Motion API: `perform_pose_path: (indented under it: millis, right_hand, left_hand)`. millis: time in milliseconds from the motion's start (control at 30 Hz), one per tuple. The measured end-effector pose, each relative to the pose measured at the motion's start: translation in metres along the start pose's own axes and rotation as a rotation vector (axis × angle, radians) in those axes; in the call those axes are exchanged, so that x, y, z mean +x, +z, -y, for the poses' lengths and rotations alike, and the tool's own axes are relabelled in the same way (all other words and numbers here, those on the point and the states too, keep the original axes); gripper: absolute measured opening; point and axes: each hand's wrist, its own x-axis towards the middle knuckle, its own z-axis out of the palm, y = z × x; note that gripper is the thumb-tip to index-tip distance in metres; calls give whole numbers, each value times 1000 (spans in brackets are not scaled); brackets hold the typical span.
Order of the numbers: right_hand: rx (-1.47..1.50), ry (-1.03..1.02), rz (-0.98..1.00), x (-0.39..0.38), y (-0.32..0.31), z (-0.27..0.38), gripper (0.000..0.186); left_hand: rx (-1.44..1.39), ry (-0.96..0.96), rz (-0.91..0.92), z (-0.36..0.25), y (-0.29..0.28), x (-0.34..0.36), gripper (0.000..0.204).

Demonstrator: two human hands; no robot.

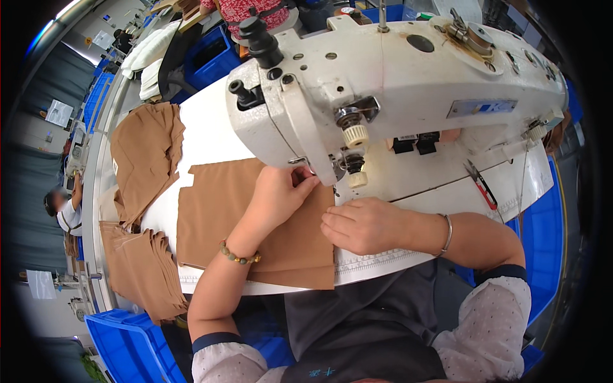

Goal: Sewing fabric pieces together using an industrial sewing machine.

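Note:
A brown fabric panel lies on the white sewing machine table, its front edge overlapping another brown layer. The head of a white sewing machine stands over its far right part. My left hand rests on the panel below the machine head, thumb and forefinger brought together close to the needle area. What lies between those fingertips is too small to make out. At the panel's right edge, my right hand has its fingers curled over the brown cloth; its thumb is mostly hidden.
Brown fabric stacks lie to the left, one far and one near. Red-handled thread snips lie on the table at right. Blue bins stand at lower left and right. Other people sit further off.

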Motion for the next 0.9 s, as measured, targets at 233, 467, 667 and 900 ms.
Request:
perform_pose_path:
  millis: [233,467,667,900]
  right_hand:
    - [39,11,41,-3,-4,-9,10]
    - [44,34,44,-1,-6,-16,11]
    - [60,54,72,-1,-13,-19,10]
    - [39,68,91,-4,-14,-18,9]
  left_hand:
    - [59,17,-92,-7,2,7,21]
    - [74,81,-141,7,7,14,21]
    - [58,83,-154,3,9,16,22]
    - [37,-68,-185,-3,13,12,24]
